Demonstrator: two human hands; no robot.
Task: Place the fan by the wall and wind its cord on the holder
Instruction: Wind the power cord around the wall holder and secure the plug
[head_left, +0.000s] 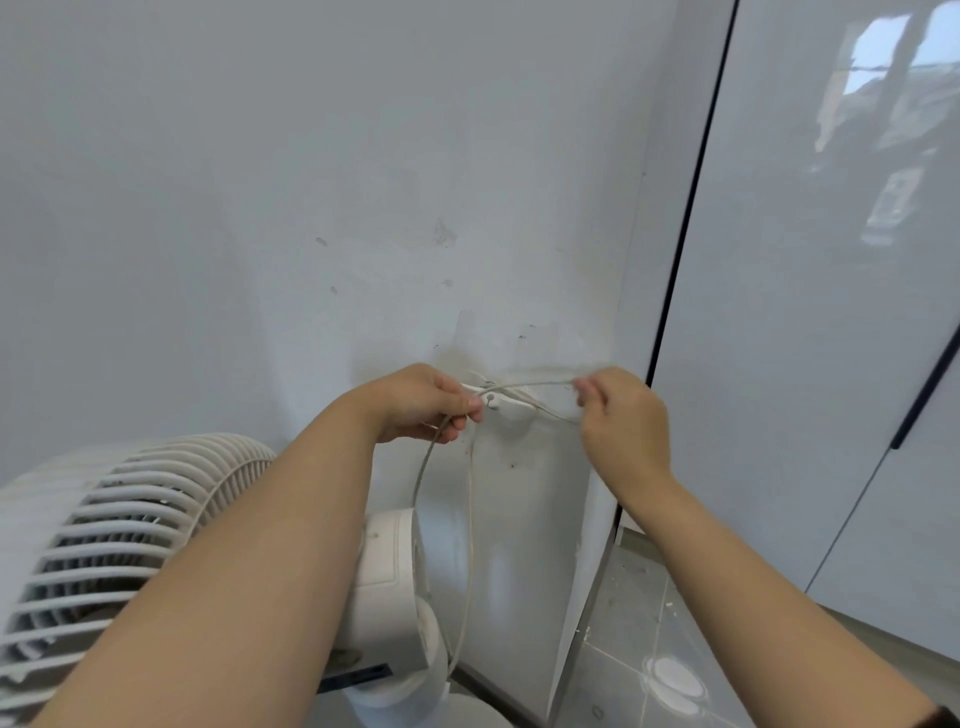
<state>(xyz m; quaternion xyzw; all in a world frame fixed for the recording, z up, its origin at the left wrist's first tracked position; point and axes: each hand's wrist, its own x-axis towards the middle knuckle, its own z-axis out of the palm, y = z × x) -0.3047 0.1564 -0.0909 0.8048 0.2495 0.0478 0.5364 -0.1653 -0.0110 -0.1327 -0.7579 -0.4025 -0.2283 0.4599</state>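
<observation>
A white fan (104, 545) stands at the lower left, just beside the pale wall (260, 208), its ribbed grille facing up and left and its rounded motor housing and base nearest the wall. The left forearm crosses in front of it.

Both hands are raised to a small white holder (501, 400) fixed on the wall. The left hand (421, 402) is on the holder's left side, its fingers (462, 402) curled and pinching the thin white cord (470, 519). The right hand (621, 421) is on the holder's right side, its fingers (589, 387) pressed together on the same cord. Between the two hands the cord runs taut across the holder; how many turns lie on it is too blurred to tell. From the left hand two strands hang down along the wall toward the fan's base.

Right of the wall's corner stand glossy white cabinet doors (831, 312) with dark seams, above a grey tiled floor (639, 649)
</observation>
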